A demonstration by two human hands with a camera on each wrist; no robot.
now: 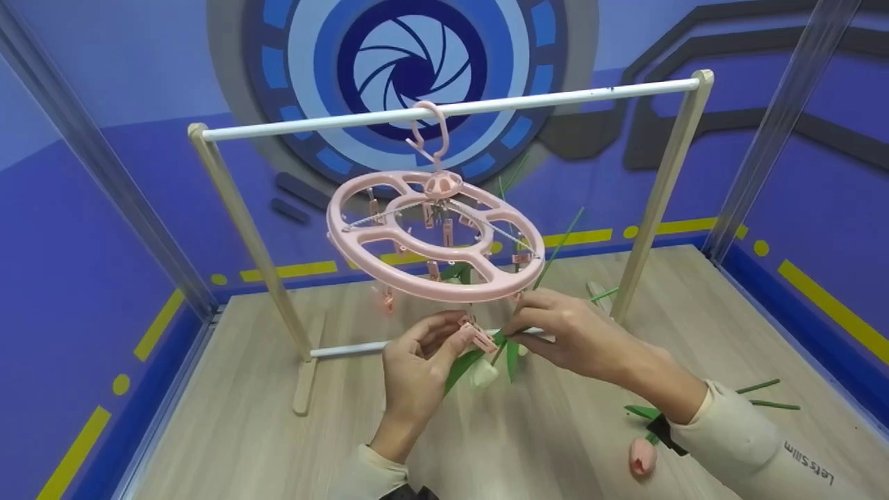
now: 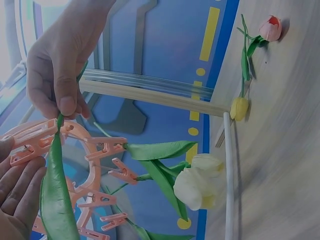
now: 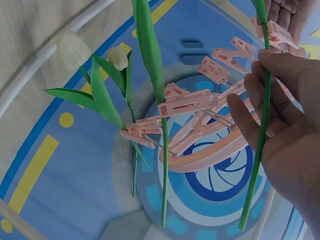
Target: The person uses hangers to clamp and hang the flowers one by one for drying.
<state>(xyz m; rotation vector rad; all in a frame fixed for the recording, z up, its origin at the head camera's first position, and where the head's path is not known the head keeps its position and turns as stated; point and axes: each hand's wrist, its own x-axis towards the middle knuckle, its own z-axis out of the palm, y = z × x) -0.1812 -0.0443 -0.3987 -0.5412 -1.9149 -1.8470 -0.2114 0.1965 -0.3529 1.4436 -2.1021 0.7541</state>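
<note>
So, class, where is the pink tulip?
In the head view, the pink tulip lies on the table at lower right, beside the right sleeve.

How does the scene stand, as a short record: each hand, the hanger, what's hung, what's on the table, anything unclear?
Left hand: pinches a pink clip
Right hand: holds a green stem beside that clip
Hanger: round, pink, tilted, hooked over the white bar
Hung: at least two white tulips, heads down, in other clips
On table: pink tulip, yellow tulip
Unclear: whether the pinched clip grips the stem
</note>
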